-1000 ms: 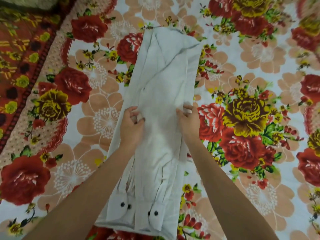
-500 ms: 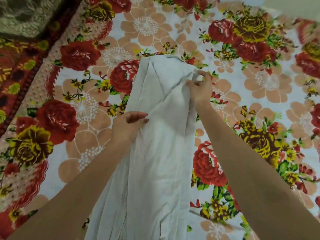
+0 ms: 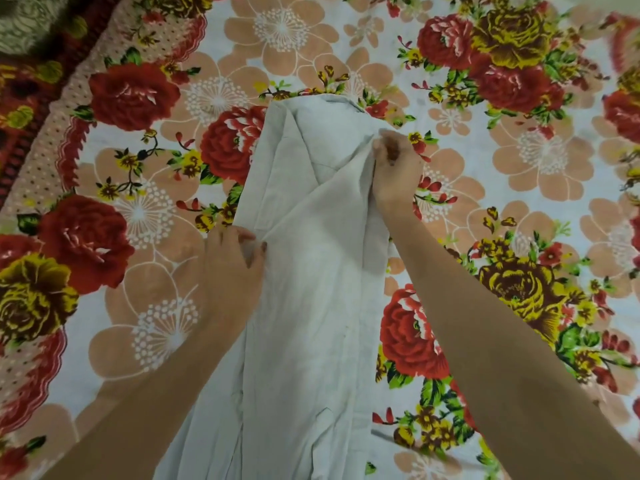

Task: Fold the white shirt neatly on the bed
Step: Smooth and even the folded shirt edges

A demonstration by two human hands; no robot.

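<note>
The white shirt lies as a long narrow strip on the flowered bed sheet, running from the bottom edge of the view up to the middle. My left hand grips its left edge about halfway up, thumb over the cloth. Further up, my right hand pinches the shirt's right edge near the top, and a fold of cloth rises from there. The lower end of the shirt runs out of view at the bottom.
The sheet with red and yellow roses covers nearly the whole view. Its dotted red border runs diagonally at the left, with a dark red patterned cloth beyond it at the far left.
My right hand has gone from the shirt's middle up to its upper right edge and pinched it. My left hand has closed on the left edge. The view has moved up, hiding the cuffs.
</note>
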